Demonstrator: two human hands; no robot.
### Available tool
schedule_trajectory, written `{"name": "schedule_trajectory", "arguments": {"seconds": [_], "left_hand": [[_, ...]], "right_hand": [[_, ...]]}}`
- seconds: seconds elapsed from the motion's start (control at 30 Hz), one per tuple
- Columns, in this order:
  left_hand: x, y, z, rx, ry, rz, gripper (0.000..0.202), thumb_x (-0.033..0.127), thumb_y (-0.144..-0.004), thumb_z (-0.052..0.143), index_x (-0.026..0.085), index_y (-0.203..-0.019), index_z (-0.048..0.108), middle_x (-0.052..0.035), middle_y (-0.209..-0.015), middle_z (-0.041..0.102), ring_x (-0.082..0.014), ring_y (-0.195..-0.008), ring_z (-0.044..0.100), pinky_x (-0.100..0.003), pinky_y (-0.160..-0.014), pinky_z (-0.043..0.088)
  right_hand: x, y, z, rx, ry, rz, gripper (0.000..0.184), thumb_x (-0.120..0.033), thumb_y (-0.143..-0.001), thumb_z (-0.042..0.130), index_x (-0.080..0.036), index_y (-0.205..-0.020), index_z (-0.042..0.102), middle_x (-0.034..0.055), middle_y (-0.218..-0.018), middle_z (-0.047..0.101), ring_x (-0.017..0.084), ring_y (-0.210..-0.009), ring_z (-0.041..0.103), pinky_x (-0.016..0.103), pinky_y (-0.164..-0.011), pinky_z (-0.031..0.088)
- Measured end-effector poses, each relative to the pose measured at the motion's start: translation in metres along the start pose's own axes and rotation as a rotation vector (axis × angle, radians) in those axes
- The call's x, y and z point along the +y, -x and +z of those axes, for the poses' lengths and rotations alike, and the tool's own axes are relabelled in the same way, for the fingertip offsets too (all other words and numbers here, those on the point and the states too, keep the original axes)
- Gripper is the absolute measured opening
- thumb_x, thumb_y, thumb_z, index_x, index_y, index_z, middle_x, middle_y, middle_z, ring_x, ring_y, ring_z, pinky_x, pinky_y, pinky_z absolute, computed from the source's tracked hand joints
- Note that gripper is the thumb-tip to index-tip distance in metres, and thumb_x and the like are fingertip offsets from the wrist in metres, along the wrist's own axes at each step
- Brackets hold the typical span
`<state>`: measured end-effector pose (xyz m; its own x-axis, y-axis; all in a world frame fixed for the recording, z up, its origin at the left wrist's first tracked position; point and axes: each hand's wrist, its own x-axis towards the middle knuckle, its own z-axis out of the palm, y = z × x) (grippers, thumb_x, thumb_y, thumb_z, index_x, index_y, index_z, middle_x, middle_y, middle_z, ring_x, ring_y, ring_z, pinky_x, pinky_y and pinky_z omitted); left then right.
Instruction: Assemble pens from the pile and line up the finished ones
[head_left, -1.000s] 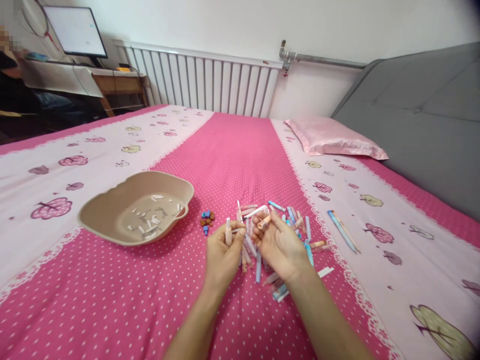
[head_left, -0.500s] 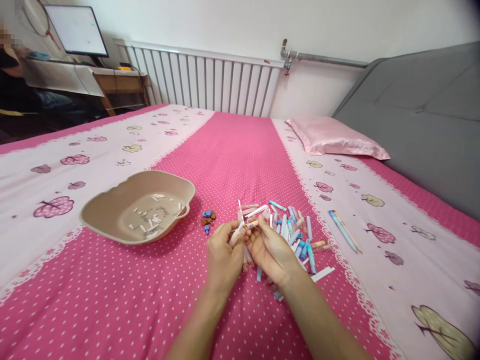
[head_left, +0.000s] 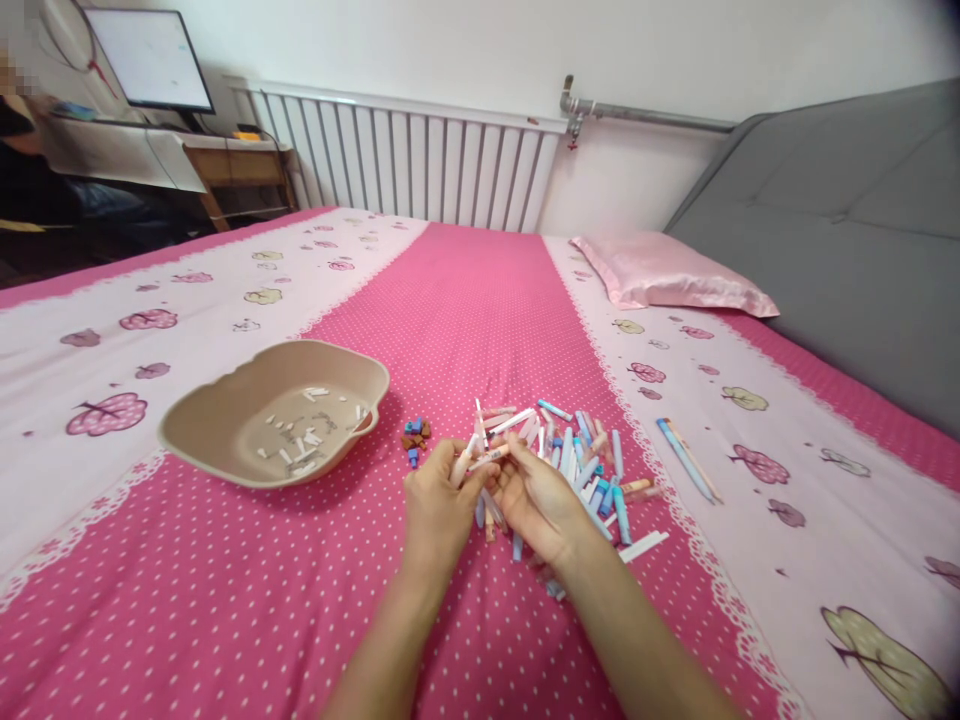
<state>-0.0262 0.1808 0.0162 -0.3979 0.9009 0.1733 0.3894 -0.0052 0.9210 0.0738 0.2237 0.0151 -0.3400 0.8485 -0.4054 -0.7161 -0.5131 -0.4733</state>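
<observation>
My left hand is closed around a small pale pink pen piece that pokes out between its fingers. My right hand pinches a thin pen part with an orange end, held tip to tip against the left hand's piece. Both hands hover low over a heap of pastel pen parts in pink, blue, white and orange on the pink dotted bedsheet. A few small blue and brown bits lie just left of the heap.
A beige plastic basin with several small white pieces inside sits to the left. Two whole pens lie to the right. A pink pillow, a grey headboard, a white radiator, and a desk with a monitor stand behind. A person sits at the far left.
My hands have drawn together and slightly left. The upright pale piece in my left hand has tilted toward the right hand's orange-ended part, so the two now meet.
</observation>
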Motion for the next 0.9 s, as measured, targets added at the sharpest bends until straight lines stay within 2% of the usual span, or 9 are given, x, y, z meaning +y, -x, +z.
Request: {"name": "schedule_trajectory", "arguments": {"seconds": [0.1, 0.27, 0.43, 0.57, 0.7, 0.8, 0.9], "left_hand": [[-0.0011, -0.0007, 0.0001, -0.014, -0.017, -0.011, 0.012, 0.027, -0.072, 0.064, 0.018, -0.066, 0.058, 0.0021, -0.058, 0.062, -0.0126, -0.054, 0.056, -0.022, -0.053, 0.038], [-0.0027, -0.0011, -0.0003, -0.041, 0.035, -0.053, 0.011, 0.028, -0.072, 0.064, 0.018, -0.069, 0.064, 0.0023, -0.054, 0.060, -0.0121, -0.050, 0.054, -0.021, -0.050, 0.039], [-0.0015, -0.0012, -0.0016, -0.036, 0.059, -0.087, 0.014, 0.031, -0.071, 0.065, 0.018, -0.067, 0.063, 0.0023, -0.053, 0.061, -0.0115, -0.046, 0.052, -0.021, -0.048, 0.038], [0.0002, -0.0021, -0.0026, -0.042, 0.030, -0.082, 0.013, 0.031, -0.070, 0.065, 0.017, -0.069, 0.064, 0.0019, -0.055, 0.062, -0.0112, -0.046, 0.051, -0.021, -0.048, 0.037], [-0.0006, -0.0038, -0.0038, -0.016, -0.046, -0.039, 0.016, 0.028, -0.067, 0.067, 0.018, -0.061, 0.056, 0.0045, -0.050, 0.055, -0.0106, -0.047, 0.048, -0.020, -0.048, 0.033], [-0.0023, -0.0045, -0.0041, -0.009, -0.083, -0.014, 0.017, 0.024, -0.065, 0.068, 0.018, -0.063, 0.053, 0.0057, -0.053, 0.055, -0.0105, -0.049, 0.049, -0.020, -0.049, 0.033], [-0.0031, -0.0042, -0.0036, -0.052, -0.055, -0.015, 0.015, 0.024, -0.066, 0.068, 0.018, -0.071, 0.055, 0.0043, -0.061, 0.060, -0.0118, -0.055, 0.055, -0.021, -0.053, 0.037]], "right_hand": [[0.0012, -0.0003, -0.0016, 0.007, 0.027, 0.030, 0.021, -0.023, -0.085, 0.059, -0.014, -0.067, 0.060, 0.0001, -0.061, 0.060, 0.008, -0.054, 0.054, 0.019, -0.058, 0.048], [0.0009, -0.0001, -0.0017, 0.006, 0.049, 0.034, 0.018, -0.025, -0.078, 0.068, -0.014, -0.067, 0.059, -0.0014, -0.059, 0.059, 0.007, -0.054, 0.054, 0.019, -0.058, 0.047], [0.0008, -0.0018, -0.0030, 0.018, 0.059, 0.022, 0.018, -0.026, -0.079, 0.067, -0.014, -0.068, 0.060, -0.0015, -0.058, 0.058, 0.007, -0.051, 0.052, 0.018, -0.054, 0.045], [0.0020, -0.0035, -0.0057, 0.002, 0.106, 0.002, 0.019, -0.028, -0.075, 0.070, -0.014, -0.067, 0.060, -0.0018, -0.058, 0.058, 0.007, -0.051, 0.052, 0.018, -0.055, 0.046], [0.0037, -0.0051, -0.0084, -0.004, 0.132, 0.009, 0.021, -0.030, -0.074, 0.071, -0.015, -0.065, 0.059, -0.0021, -0.058, 0.059, 0.007, -0.050, 0.052, 0.018, -0.053, 0.045], [0.0044, -0.0061, -0.0091, -0.007, 0.129, 0.032, 0.021, -0.029, -0.076, 0.070, -0.014, -0.065, 0.058, -0.0022, -0.057, 0.059, 0.007, -0.048, 0.052, 0.018, -0.050, 0.043], [0.0036, -0.0068, -0.0093, -0.041, 0.080, 0.051, 0.019, -0.026, -0.078, 0.068, -0.014, -0.068, 0.058, -0.0017, -0.060, 0.060, 0.006, -0.048, 0.052, 0.017, -0.048, 0.042]]}}
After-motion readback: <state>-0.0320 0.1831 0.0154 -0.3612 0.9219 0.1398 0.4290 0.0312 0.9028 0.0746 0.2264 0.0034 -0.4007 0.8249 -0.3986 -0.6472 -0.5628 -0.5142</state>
